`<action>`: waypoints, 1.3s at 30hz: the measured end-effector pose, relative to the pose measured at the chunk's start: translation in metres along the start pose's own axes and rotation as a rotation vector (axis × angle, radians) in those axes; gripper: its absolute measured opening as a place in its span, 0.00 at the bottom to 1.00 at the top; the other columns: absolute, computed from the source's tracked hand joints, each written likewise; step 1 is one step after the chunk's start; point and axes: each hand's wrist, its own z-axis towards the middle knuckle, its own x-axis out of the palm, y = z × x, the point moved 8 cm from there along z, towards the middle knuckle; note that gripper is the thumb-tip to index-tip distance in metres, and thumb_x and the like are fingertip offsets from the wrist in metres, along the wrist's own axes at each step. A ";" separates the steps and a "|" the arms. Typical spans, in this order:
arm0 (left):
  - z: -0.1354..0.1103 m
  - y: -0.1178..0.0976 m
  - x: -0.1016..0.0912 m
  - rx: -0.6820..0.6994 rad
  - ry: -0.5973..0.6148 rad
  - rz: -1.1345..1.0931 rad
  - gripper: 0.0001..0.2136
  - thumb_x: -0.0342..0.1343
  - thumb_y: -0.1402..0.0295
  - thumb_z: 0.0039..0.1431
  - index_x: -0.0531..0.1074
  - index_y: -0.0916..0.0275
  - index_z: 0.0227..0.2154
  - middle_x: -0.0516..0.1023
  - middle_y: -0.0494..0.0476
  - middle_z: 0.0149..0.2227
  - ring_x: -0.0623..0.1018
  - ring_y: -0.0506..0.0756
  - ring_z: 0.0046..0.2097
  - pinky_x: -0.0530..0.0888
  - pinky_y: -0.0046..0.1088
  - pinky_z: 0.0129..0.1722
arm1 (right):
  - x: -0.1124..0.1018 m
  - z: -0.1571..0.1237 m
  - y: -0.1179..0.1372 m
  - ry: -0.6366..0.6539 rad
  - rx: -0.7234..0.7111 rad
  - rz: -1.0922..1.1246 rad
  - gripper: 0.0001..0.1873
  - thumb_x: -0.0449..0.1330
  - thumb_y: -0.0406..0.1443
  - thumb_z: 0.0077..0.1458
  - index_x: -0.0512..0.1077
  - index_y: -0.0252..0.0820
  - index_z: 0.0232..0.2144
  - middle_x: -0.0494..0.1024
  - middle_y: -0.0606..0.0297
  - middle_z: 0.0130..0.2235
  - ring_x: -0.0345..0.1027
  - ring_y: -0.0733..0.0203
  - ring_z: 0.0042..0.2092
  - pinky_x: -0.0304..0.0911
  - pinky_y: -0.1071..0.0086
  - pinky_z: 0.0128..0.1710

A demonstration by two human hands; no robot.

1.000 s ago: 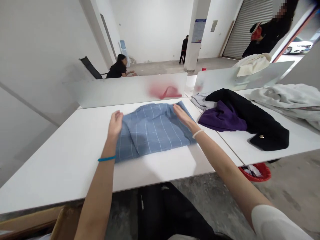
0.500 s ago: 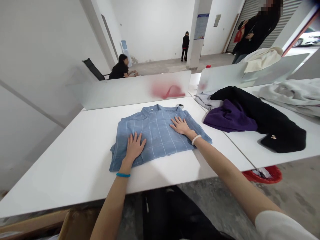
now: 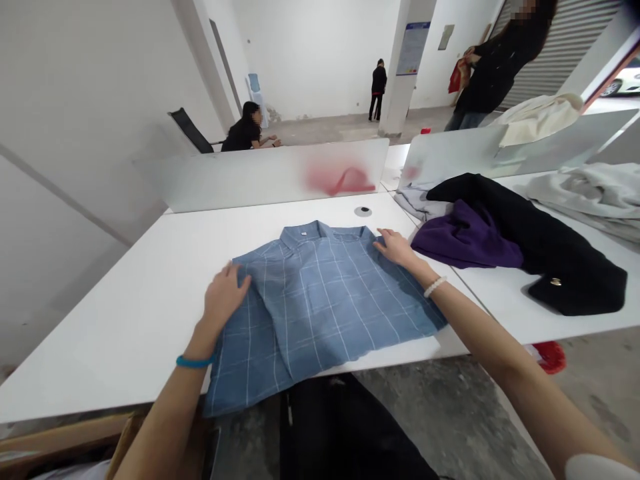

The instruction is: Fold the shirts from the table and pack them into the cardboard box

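A blue shirt (image 3: 320, 300) with thin white check lines lies spread on the white table, its collar toward the far side. The lower left part hangs over the near edge. My left hand (image 3: 225, 293), with a blue band at the wrist, rests at the shirt's left shoulder, thumb apart from the fingers. At the opposite shoulder, my right hand (image 3: 397, 248) touches the fabric with fingers stretched out and thumb apart; a white bead bracelet circles that wrist. The fingertips of my left hand are partly hidden.
Frosted dividers (image 3: 270, 177) line the table's (image 3: 150, 300) back. To the right lie a purple garment (image 3: 465, 237), a black garment (image 3: 550, 247) and pale cloth (image 3: 595, 197). A cardboard box (image 3: 65, 433) stands below left, a red bin (image 3: 550, 357) below right. Several people are beyond.
The shirt has slid toward me, its lower left now over the table edge. My hands have moved apart, from flat on its front to its two shoulders.
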 end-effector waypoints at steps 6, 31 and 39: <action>0.051 0.036 0.005 -0.096 -0.006 0.028 0.23 0.48 0.55 0.57 0.70 0.68 0.47 0.77 0.70 0.44 0.77 0.66 0.45 0.72 0.38 0.39 | 0.002 0.017 -0.024 0.018 0.121 -0.034 0.20 0.54 0.45 0.59 0.73 0.34 0.44 0.78 0.47 0.42 0.72 0.49 0.45 0.62 0.65 0.41; 0.049 0.033 -0.066 0.067 -0.409 -0.512 0.12 0.47 0.60 0.56 0.68 0.59 0.40 0.76 0.53 0.37 0.75 0.55 0.38 0.70 0.30 0.39 | -0.112 -0.001 -0.015 -0.635 0.018 0.318 0.18 0.46 0.43 0.63 0.64 0.41 0.48 0.74 0.59 0.37 0.68 0.58 0.34 0.60 0.67 0.38; 0.092 0.035 0.000 -0.015 -0.275 -0.557 0.06 0.52 0.66 0.51 0.71 0.59 0.31 0.79 0.58 0.35 0.77 0.61 0.43 0.70 0.38 0.46 | -0.043 0.043 0.000 -0.279 0.123 0.143 0.21 0.48 0.35 0.60 0.63 0.33 0.54 0.75 0.47 0.48 0.66 0.46 0.48 0.59 0.58 0.47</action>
